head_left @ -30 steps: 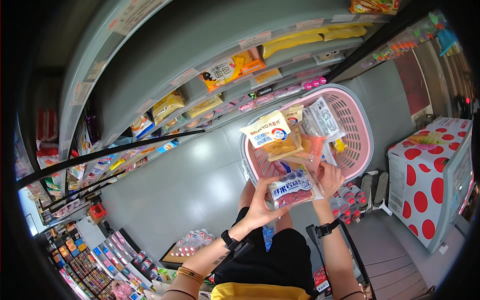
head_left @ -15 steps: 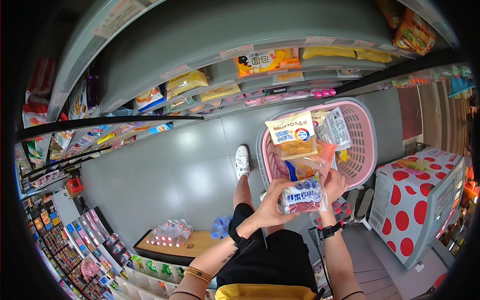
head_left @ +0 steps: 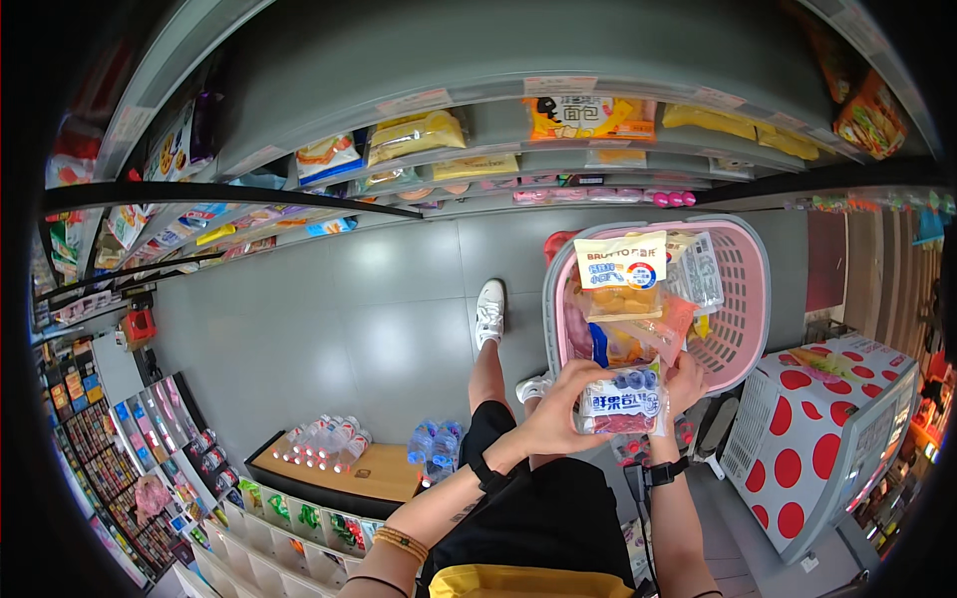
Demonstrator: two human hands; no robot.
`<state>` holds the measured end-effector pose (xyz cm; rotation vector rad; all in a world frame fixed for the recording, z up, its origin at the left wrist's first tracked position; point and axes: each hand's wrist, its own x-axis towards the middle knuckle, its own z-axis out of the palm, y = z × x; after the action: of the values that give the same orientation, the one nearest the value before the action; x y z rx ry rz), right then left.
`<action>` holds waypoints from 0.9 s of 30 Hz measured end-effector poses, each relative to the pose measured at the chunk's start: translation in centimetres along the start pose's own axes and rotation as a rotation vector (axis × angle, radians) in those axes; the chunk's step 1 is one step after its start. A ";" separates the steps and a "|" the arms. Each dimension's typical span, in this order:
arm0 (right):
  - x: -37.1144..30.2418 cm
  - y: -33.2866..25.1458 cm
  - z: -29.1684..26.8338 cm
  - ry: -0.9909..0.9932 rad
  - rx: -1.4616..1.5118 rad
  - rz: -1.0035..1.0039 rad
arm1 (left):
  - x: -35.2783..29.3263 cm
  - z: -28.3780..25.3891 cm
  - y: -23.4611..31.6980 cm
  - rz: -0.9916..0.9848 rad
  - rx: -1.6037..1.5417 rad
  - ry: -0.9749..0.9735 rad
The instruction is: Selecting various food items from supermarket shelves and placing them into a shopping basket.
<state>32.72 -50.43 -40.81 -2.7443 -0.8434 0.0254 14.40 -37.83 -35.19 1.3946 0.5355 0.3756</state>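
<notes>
A clear-wrapped food package with a white label, blueberry pictures and reddish contents is held between my two hands, in front of the pink basket's near side. The fingers of my left hand are closed around its left end. My right hand grips its right edge, some fingers hidden behind it. Just beyond, the pink plastic basket with a grey rim holds a cream snack bag, a clear-and-white packet, an orange-red packet and a blue-and-yellow packet.
Shelves with packaged bread run across the far side. At the right stands a white cabinet with red dots. Bottles stand on a low wooden platform at the near left. My white shoe is left of the basket.
The basket and shelf goods appear farther right in view. Both hands and the package have shifted slightly right, and the package's label faces up more plainly. A red item now shows beside the basket's far left corner.
</notes>
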 end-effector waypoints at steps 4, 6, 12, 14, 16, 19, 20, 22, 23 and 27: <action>0.0 0.2 0.3 0.009 -0.021 -0.024 | -0.1 0.0 0.0 -0.004 0.000 0.005; 0.0 -0.1 0.1 0.004 -0.025 -0.011 | -0.2 -0.1 0.0 -0.004 -0.001 0.013; 0.0 0.0 0.2 0.019 -0.015 -0.048 | -0.3 -0.1 -0.1 0.017 -0.009 0.029; 0.0 0.0 0.1 0.003 -0.017 -0.044 | -0.3 -0.1 -0.2 0.023 -0.004 0.032; 0.0 0.2 0.1 -0.014 -0.020 -0.039 | -0.4 -0.1 -0.1 0.019 -0.021 0.031; -0.1 0.4 0.2 -0.005 -0.012 -0.050 | -0.5 0.0 -0.2 0.024 -0.024 0.039; -0.1 0.5 0.3 0.005 -0.006 -0.072 | -0.5 0.0 -0.3 0.023 -0.025 0.041; -0.1 0.7 0.4 0.016 0.000 -0.094 | -0.5 0.0 -0.4 0.035 -0.022 0.045; -0.2 1.0 0.6 0.021 -0.013 -0.100 | -0.6 0.1 -0.5 0.035 -0.022 0.045; -0.2 1.1 0.6 -0.007 -0.033 -0.068 | -0.5 0.1 -0.5 0.032 -0.042 0.047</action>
<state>33.11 -51.22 -41.66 -2.7451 -0.9468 0.0077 14.05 -38.28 -35.57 1.3580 0.5415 0.4437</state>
